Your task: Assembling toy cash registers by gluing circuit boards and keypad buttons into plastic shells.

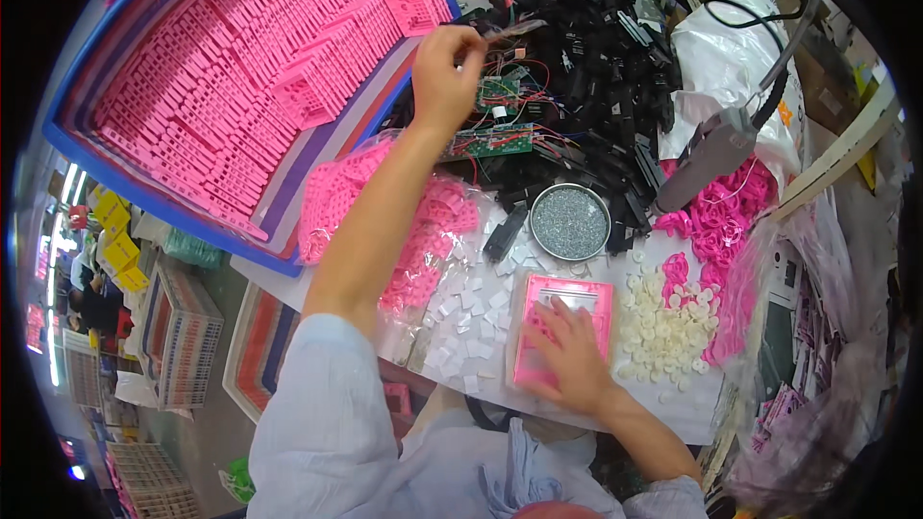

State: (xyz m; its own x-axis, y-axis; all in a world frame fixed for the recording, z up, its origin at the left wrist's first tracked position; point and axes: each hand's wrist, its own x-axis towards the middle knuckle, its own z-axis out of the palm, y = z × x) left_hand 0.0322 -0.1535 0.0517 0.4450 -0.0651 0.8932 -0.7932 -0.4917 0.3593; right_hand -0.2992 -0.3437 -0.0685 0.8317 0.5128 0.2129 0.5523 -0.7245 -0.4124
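My left hand (pixel 447 77) is stretched far forward, its fingers pinched together beside the blue crate. A thin, blurred strand (pixel 516 31) extends from the fingertips; whether wires or something else, I cannot make out. Just below that hand lie green circuit boards (pixel 495 140) with red and other coloured wires. Flat on a pink plastic housing (pixel 531 365) rests my right hand (pixel 574 356), fingers spread. The housing sits in a pale holder, and a metallic strip (pixel 567 298) shows near its far end.
Rows of pink housings fill the blue crate (pixel 288 267) at left. Around my right hand are a round tin of tiny metal parts (pixel 570 221), white squares (pixel 466 327) and cream round pieces (pixel 663 336). Black parts (pixel 577 67) heap behind. A grey power screwdriver (pixel 707 159) hangs right.
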